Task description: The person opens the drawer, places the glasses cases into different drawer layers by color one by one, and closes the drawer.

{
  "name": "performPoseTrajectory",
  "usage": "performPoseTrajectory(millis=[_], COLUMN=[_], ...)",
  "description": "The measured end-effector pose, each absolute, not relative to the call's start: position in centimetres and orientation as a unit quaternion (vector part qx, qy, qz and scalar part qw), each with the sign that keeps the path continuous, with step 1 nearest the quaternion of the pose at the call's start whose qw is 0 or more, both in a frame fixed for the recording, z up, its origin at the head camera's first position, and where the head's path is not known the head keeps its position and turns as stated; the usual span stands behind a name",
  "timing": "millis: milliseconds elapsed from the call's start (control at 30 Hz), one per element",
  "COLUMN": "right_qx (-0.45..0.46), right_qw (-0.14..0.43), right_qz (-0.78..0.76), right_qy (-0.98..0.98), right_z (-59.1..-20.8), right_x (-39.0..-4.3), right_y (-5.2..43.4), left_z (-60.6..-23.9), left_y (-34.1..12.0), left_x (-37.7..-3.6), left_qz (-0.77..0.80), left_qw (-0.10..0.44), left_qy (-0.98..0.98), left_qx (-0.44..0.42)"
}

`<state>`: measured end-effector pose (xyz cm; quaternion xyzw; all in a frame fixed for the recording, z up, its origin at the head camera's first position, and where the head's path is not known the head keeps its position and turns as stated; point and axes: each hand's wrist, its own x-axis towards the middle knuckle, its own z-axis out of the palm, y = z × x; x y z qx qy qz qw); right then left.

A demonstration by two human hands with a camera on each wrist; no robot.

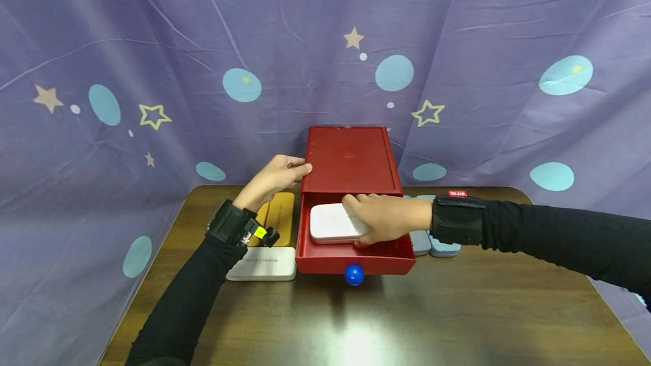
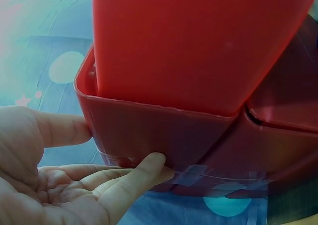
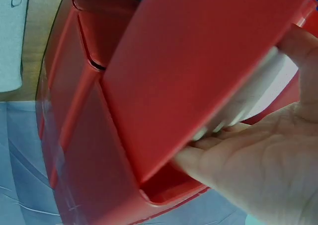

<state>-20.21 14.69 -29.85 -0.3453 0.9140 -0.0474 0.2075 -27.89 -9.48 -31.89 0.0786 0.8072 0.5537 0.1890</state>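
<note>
A red drawer box (image 1: 348,157) stands on the table with its drawer (image 1: 320,265) pulled out toward me. A white glasses case (image 1: 330,223) lies in the drawer, and my right hand (image 1: 385,216) grips its right end, thumb on the near side and fingers on the far side. In the right wrist view the drawer wall partly hides the white case (image 3: 271,83) and the fingertips. My left hand (image 1: 274,178) touches the left side of the red box; in the left wrist view its extended fingers (image 2: 134,180) rest against the outer wall.
Yellow cases (image 1: 281,216) and another white case (image 1: 264,264) lie left of the drawer. Grey (image 1: 420,242) and light blue cases (image 1: 443,248) lie to its right, partly under my right wrist. A blue ball knob (image 1: 354,274) sticks out from the drawer front. A purple curtain (image 1: 285,33) hangs behind.
</note>
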Motion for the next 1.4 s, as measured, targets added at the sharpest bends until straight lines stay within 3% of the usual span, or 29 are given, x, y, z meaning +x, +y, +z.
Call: performPoseTrajectory(millis=[533,800,1033,1400], right_qx=[-0.3,-0.328,-0.343,-0.367], right_qw=[0.179,0.103,-0.001,-0.077], right_qz=[0.081,0.132,0.161,0.164], right_qy=[0.933,0.93,0.925,0.912], right_z=[-29.0,-29.8,-31.0,-31.9], right_x=[-19.3,-18.0,-17.4,-17.7], right_y=[12.5,12.2,12.2,12.6], left_z=[-32.0,-32.0,-31.9,-32.0], left_y=[-9.5,-9.5,-9.5,-9.4], left_x=[-27.8,-27.8,-27.9,-27.8], left_qz=[0.569,0.561,0.563,0.567], left_qw=[0.189,0.185,0.186,0.189], left_qy=[0.796,0.802,0.801,0.798], left_qx=[0.084,0.086,0.082,0.079])
